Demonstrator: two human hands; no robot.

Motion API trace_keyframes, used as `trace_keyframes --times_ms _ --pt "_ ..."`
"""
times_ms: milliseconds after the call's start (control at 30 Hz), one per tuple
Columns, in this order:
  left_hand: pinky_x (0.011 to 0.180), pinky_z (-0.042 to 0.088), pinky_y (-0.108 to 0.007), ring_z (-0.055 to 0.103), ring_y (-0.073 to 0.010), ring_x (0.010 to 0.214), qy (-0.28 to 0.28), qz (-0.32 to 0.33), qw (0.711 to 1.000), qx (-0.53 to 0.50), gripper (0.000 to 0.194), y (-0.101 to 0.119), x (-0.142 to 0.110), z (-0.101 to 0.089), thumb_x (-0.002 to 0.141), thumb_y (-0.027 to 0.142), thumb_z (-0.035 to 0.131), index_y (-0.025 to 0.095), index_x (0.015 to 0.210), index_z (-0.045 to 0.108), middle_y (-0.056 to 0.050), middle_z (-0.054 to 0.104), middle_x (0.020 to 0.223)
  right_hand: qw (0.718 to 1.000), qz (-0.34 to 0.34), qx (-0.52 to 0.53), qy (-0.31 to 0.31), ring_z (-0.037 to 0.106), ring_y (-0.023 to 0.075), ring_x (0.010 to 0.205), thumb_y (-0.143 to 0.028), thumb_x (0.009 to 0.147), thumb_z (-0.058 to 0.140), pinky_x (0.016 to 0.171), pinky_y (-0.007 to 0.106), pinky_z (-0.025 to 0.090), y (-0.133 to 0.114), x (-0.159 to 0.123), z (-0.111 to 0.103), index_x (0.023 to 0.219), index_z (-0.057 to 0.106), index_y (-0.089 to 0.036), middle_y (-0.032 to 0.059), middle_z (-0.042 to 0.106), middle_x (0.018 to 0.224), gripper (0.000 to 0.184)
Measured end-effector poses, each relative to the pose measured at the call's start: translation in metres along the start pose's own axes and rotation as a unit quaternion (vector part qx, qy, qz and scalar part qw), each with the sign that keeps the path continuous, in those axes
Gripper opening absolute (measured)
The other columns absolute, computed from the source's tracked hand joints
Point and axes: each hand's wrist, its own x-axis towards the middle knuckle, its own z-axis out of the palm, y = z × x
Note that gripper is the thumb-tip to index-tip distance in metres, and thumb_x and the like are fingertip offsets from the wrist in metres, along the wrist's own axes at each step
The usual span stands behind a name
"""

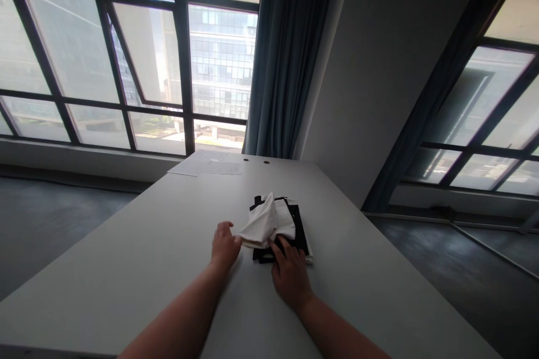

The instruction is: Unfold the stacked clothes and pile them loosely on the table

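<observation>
A white cloth lies bunched, with a raised fold, on a small stack of folded dark cloth and white cloth. My left hand is at the left of the stack, its thumb and fingers closed on the near left corner of the white cloth. At the near side of the stack, my right hand rests with fingers apart. Its fingertips touch the black cloth and the lower edge of the white one. What kind of garment these cloths are, I cannot make out.
The stack sits on a long white table. Sheets of paper lie at its far left end, near two round holes. Beyond stand a blue curtain, a pillar and windows, one pane tilted open.
</observation>
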Motion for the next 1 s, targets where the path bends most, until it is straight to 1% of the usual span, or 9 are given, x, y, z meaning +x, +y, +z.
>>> trace_keyframes --times_ms 100,167,233,300,500,667,767,900,1000 --pt "0.121 0.037 -0.050 0.043 -0.0311 0.146 -0.025 0.207 0.978 0.013 0.077 0.012 -0.011 -0.003 0.072 0.003 0.053 0.024 0.146 0.055 -0.012 0.047 0.158 1.000 0.001 0.008 0.010 0.057 0.0304 0.117 -0.008 0.086 0.050 0.103 0.052 0.040 0.002 -0.001 0.002 0.147 0.059 -0.024 0.0142 0.054 0.152 0.063" --pt "0.125 0.032 -0.051 0.037 -0.0313 0.152 -0.097 0.320 0.943 0.013 0.084 0.021 -0.021 -0.002 0.072 0.002 0.054 0.034 0.149 0.055 -0.006 0.041 0.165 1.000 0.002 0.012 0.018 0.058 0.0301 0.116 -0.009 0.086 0.050 0.102 0.050 0.040 0.004 -0.001 0.003 0.145 0.060 -0.022 0.0146 0.055 0.151 0.061" --pt "0.123 0.036 -0.051 0.042 -0.0317 0.148 -0.162 0.365 0.916 0.018 0.082 0.027 -0.030 0.002 0.074 0.005 0.055 0.039 0.149 0.057 -0.004 0.045 0.163 1.000 -0.001 0.018 0.016 0.058 0.0299 0.116 -0.009 0.087 0.050 0.101 0.049 0.041 0.005 -0.002 0.003 0.143 0.061 -0.020 0.0147 0.056 0.150 0.059" --pt "0.116 0.044 -0.049 0.053 -0.0312 0.139 -0.189 0.351 0.916 0.030 0.075 0.029 -0.033 0.006 0.079 0.010 0.055 0.038 0.149 0.057 -0.007 0.053 0.154 1.000 -0.004 0.023 0.007 0.058 0.0300 0.118 -0.010 0.087 0.049 0.102 0.048 0.041 0.005 -0.002 0.003 0.145 0.060 -0.020 0.0144 0.057 0.149 0.059" --pt "0.105 0.049 -0.039 0.066 -0.0246 0.118 -0.150 0.240 0.957 0.066 0.044 0.024 -0.020 0.002 0.102 0.034 0.046 0.031 0.144 0.059 -0.009 0.063 0.135 0.999 -0.008 0.038 -0.006 0.057 0.0303 0.118 -0.010 0.086 0.048 0.105 0.048 0.040 0.004 -0.002 -0.003 0.157 0.050 -0.019 0.0148 0.058 0.149 0.071" --pt "0.102 0.048 -0.043 0.062 -0.0316 0.117 -0.081 0.048 0.976 0.197 0.032 0.012 -0.002 -0.016 0.095 0.031 0.054 0.018 0.122 0.066 -0.015 0.066 0.121 0.999 -0.006 0.047 -0.023 0.057 0.0302 0.119 -0.011 0.087 0.049 0.106 0.049 0.038 0.005 -0.003 -0.006 0.157 0.048 -0.017 0.0149 0.056 0.151 0.071" --pt "0.102 0.046 -0.049 0.056 -0.0374 0.125 -0.040 -0.016 0.966 0.254 0.034 0.002 0.008 -0.026 0.089 0.026 0.059 0.015 0.121 0.064 -0.021 0.061 0.132 0.998 -0.004 0.048 -0.028 0.057 0.0302 0.119 -0.010 0.086 0.049 0.106 0.049 0.038 0.006 -0.003 -0.006 0.157 0.049 -0.016 0.0149 0.055 0.151 0.071" --pt "0.118 0.037 -0.052 0.040 -0.0357 0.146 -0.004 0.093 0.975 0.203 0.052 0.002 0.006 -0.024 0.087 0.016 0.056 0.020 0.139 0.059 -0.016 0.047 0.158 0.999 -0.005 0.046 -0.021 0.056 0.0302 0.120 -0.011 0.086 0.050 0.106 0.048 0.039 0.006 -0.003 -0.005 0.157 0.049 -0.017 0.0147 0.055 0.151 0.071" --pt "0.121 0.039 -0.047 0.048 -0.0305 0.143 -0.104 0.210 0.969 0.084 0.051 0.011 -0.009 -0.006 0.093 0.021 0.052 0.024 0.144 0.059 -0.011 0.054 0.154 0.999 -0.008 0.042 -0.017 0.056 0.0304 0.119 -0.011 0.086 0.051 0.107 0.049 0.039 0.006 -0.003 -0.003 0.157 0.050 -0.018 0.0147 0.055 0.151 0.071"
